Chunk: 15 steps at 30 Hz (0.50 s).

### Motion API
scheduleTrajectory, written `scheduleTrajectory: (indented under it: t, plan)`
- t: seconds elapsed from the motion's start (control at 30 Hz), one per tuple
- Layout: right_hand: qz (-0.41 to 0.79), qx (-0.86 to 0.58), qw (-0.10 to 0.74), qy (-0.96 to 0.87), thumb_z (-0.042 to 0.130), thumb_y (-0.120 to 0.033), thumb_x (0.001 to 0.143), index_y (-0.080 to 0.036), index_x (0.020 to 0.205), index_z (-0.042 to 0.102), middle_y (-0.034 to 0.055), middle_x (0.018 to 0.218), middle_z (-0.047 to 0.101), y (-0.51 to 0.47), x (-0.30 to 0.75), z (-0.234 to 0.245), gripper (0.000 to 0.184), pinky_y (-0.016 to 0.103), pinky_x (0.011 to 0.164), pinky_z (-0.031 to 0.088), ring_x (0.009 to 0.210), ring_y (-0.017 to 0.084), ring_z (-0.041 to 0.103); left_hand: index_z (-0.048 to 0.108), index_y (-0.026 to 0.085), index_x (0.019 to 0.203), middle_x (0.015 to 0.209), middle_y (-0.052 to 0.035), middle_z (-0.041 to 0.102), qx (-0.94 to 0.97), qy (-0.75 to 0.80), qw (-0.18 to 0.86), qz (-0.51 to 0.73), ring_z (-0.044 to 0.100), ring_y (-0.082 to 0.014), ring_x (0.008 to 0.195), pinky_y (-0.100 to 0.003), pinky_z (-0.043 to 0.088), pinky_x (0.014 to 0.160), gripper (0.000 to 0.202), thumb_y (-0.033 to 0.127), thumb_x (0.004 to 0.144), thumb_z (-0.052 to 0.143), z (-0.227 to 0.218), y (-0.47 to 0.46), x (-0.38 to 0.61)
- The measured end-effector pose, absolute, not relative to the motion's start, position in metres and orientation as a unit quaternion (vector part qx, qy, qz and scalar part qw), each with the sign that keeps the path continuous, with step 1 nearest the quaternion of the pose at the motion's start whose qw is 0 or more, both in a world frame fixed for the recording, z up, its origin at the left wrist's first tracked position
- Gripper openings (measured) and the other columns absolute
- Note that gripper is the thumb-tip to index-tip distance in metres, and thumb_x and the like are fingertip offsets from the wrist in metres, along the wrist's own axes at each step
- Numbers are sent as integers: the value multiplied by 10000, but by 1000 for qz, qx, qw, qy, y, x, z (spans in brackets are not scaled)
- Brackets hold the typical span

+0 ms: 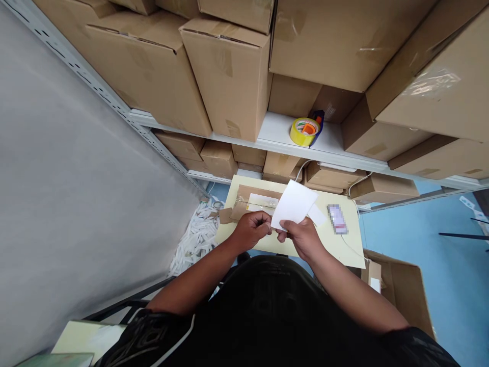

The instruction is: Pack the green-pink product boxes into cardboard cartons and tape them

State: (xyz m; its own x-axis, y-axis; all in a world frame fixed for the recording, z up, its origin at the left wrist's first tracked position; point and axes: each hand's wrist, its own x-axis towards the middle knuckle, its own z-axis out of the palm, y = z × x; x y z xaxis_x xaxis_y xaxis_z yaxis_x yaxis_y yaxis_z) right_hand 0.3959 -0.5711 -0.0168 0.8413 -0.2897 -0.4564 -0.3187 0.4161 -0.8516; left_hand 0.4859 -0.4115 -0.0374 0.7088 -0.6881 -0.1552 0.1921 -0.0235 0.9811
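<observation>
My right hand (pixel 303 237) grips a white paper sheet (pixel 296 201) by its lower edge, thumb on top and fingers underneath. The sheet is tilted and held above the table; its visible face looks blank. At the sheet's lower left corner is my left hand (pixel 252 232), its thumb and fingers closed in a pinch. Whether the corner itself is between those fingertips cannot be made out. Beyond my left hand, a flat cardboard box (pixel 239 204) with clear tape and a white label (pixel 263 200) lies on the table. A second white paper (pixel 317 215) lies partly behind the held sheet.
On the pale yellow table (pixel 351 250) lies a blurred-out phone (pixel 337 219) with a cable. Yellow tape (pixel 304 131) sits on the shelf (pixel 280 130) among cardboard boxes (pixel 229 76). White paper strips (pixel 194 237) heap up at left. An open carton (pixel 405 285) stands at right.
</observation>
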Motion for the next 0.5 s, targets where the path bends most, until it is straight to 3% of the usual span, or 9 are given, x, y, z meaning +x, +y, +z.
scheduleTrajectory:
  t: [0.17,0.23,0.33,0.4,0.5]
  plan:
    - [131,-501,804,293,755,-390,747,-158,941,669,27,672,667,-568,404,-34,315,279,469,470,508,153,581,581,193,700,652,28,610,629,-183,681,-326,589,-128,616,-262,474,637,117,279,755,638,-39,-414,484]
    - [73,-567,759,314,753,-383,729,-193,1074,615,26,812,680,-565,406,-46,417,295,554,514,623,170,627,579,196,702,647,29,605,631,-179,685,-319,577,-127,610,-260,466,632,124,289,761,636,-40,-415,483]
    - [-119,-692,644,304,759,-360,719,-240,1235,539,47,1061,642,-565,403,-58,573,353,780,558,864,194,638,585,196,707,634,32,585,641,-169,685,-302,546,-122,610,-252,442,624,120,292,764,630,-42,-414,483]
    - [-186,-747,594,233,725,-374,789,-245,1174,578,50,1064,623,-566,400,-56,431,376,870,538,923,204,615,591,196,728,638,32,583,646,-159,684,-298,541,-122,616,-252,438,626,125,305,775,629,-43,-414,483]
    - [-158,-803,564,109,665,-373,888,-244,907,644,28,888,635,-566,399,-45,132,358,826,515,842,199,603,592,194,743,646,32,584,656,-155,679,-289,528,-121,622,-250,432,631,142,322,795,628,-45,-414,482]
